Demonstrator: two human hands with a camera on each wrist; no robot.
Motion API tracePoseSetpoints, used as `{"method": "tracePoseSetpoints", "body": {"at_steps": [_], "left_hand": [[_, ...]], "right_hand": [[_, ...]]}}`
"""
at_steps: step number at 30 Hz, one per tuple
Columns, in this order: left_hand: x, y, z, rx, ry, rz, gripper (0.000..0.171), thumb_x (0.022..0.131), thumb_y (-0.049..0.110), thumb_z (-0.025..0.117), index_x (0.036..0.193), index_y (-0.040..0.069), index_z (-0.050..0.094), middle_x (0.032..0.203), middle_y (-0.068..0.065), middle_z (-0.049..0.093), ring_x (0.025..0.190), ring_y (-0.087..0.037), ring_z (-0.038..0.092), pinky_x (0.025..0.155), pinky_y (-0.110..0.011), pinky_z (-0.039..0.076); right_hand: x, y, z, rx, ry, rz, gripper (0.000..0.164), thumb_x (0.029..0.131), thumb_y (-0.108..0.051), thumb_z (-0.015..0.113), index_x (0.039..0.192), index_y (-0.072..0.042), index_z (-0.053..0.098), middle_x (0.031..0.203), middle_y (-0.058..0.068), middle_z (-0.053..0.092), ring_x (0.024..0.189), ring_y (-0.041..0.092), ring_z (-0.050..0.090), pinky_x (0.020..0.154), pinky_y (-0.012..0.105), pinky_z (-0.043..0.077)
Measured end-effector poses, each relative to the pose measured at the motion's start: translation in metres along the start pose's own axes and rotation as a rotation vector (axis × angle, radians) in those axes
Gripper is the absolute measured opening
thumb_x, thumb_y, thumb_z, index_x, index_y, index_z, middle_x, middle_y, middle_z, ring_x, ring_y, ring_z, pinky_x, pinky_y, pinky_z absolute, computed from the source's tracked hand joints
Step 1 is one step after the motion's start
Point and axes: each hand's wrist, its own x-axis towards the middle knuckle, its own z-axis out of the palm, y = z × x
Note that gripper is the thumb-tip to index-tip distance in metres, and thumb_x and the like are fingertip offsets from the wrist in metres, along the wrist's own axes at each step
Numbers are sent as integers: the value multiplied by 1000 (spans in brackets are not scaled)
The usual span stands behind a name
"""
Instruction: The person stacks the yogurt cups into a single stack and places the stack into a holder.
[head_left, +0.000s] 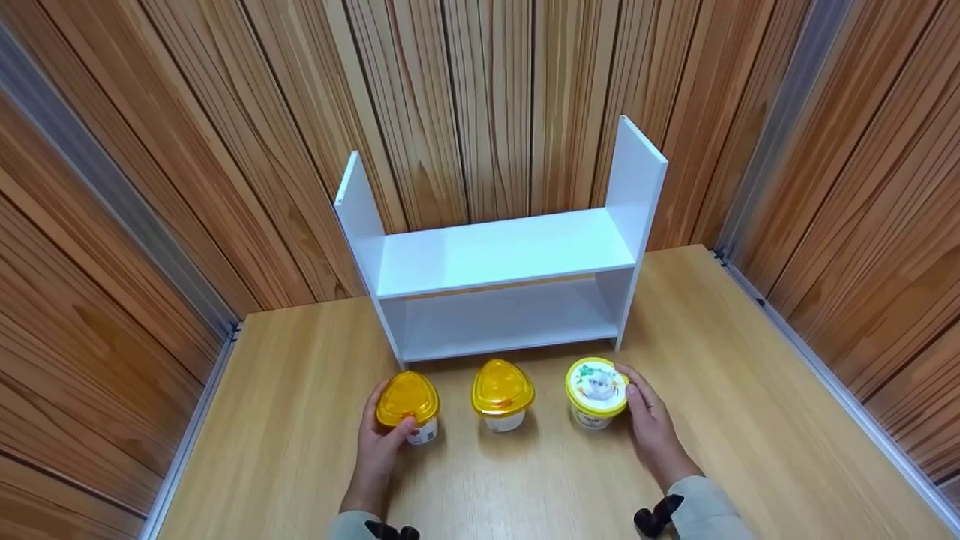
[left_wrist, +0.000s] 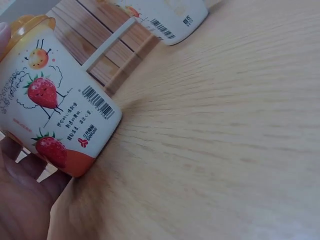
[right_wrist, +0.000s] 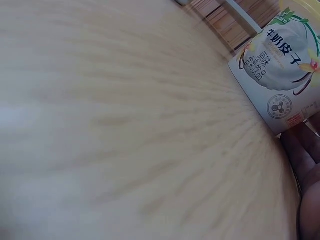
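Note:
My left hand (head_left: 381, 435) grips a yogurt cup (head_left: 409, 403) with an orange-yellow domed lid, thumb at its front and fingers along its left side. Strawberry pictures and a barcode show on that yogurt cup (left_wrist: 55, 102) in the left wrist view. A second domed-lid yogurt cup (head_left: 502, 395) stands in the middle, touched by neither hand. To the right, my right hand (head_left: 651, 420) holds a round tub (head_left: 596, 390) with a flat, yellow-rimmed white lid, fingers and thumb at its right side. Chinese lettering covers the tub's wall (right_wrist: 280, 65) in the right wrist view.
Behind the cups stands a white two-level shelf (head_left: 506, 251) with raised side panels, its front edge close to them. All of it rests on a wooden table (head_left: 300, 420). Wood-plank walls (head_left: 487, 105) enclose the back and both sides, with metal strips in the corners.

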Motion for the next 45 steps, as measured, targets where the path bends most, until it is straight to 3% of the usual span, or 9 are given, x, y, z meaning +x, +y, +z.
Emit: {"method": "tracePoseSetpoints", "body": {"at_steps": [4,15,20,27,45], "left_hand": [[-1,3,1,32,3,-1,93,84,19,83,159,23,29,163,-5,27,143,-32,33,120,-56,25],[-1,21,9,29,13,-27,87,85,18,82,157,29,32,158,-7,32,136,-33,40,113,-48,40],[-4,28,10,19,10,-6,85,88,14,79,157,27,32,157,-6,33,135,-32,42,112,-46,41],[-9,36,16,31,5,26,86,86,21,83,155,34,34,156,-2,35,134,-30,44,109,-39,45],[-19,61,29,51,14,79,85,87,29,81,156,34,31,154,-5,38,132,-31,46,107,-45,46]], "right_hand": [[2,2,-1,-11,-3,2,57,108,-49,39,157,-20,34,164,-2,26,153,18,16,123,42,17],[4,4,1,44,-28,-14,58,107,-49,41,156,-20,34,164,-1,25,152,18,17,124,42,16],[4,5,0,48,-36,-2,60,105,-52,43,156,-22,35,164,-1,23,153,19,15,124,42,16],[2,5,-1,57,-49,-22,56,107,-49,42,156,-22,35,164,-1,24,152,17,16,123,41,16],[4,4,-3,37,-43,-22,56,108,-47,39,156,-19,33,165,1,24,153,21,16,124,44,15]]}}
